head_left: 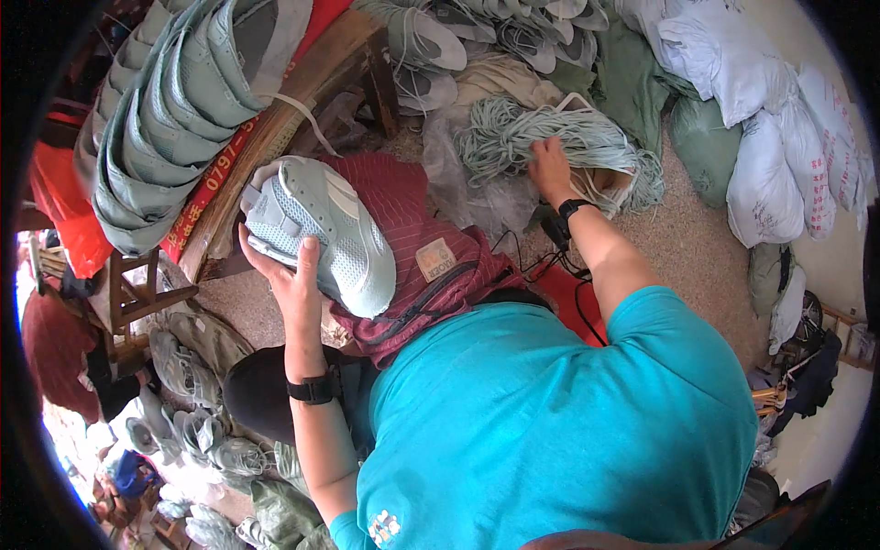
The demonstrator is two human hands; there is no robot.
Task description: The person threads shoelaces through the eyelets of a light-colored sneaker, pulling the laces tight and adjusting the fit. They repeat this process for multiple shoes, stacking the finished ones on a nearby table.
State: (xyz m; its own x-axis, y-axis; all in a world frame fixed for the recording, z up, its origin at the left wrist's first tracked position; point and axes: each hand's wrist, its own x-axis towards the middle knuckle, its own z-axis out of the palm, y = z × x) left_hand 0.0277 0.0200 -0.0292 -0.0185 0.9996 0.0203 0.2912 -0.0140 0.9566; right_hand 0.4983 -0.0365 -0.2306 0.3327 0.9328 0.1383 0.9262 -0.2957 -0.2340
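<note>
A pale grey-blue mesh shoe upper [344, 243] is in my left hand [291, 275], with the thumb on its near side and the fingers around the edge; its rounded toe points toward me. It is held above the maroon striped apron [390, 192] over my lap. Out to the right, my right hand [552, 172] has its fingers curled into a heap of pale green shoelaces [495, 137], seeming to pinch some of them. How many laces it grips is hidden. The heap spills over an open bag [610, 188].
Stacked, nested shoe uppers [174, 137] stand on a wooden bench [321, 78] at the left. More uppers [426, 46] lie beyond the laces. White sacks [720, 64] line the far right. Black cables [579, 298] run beside my lap, and further shoes [197, 435] lie at the lower left.
</note>
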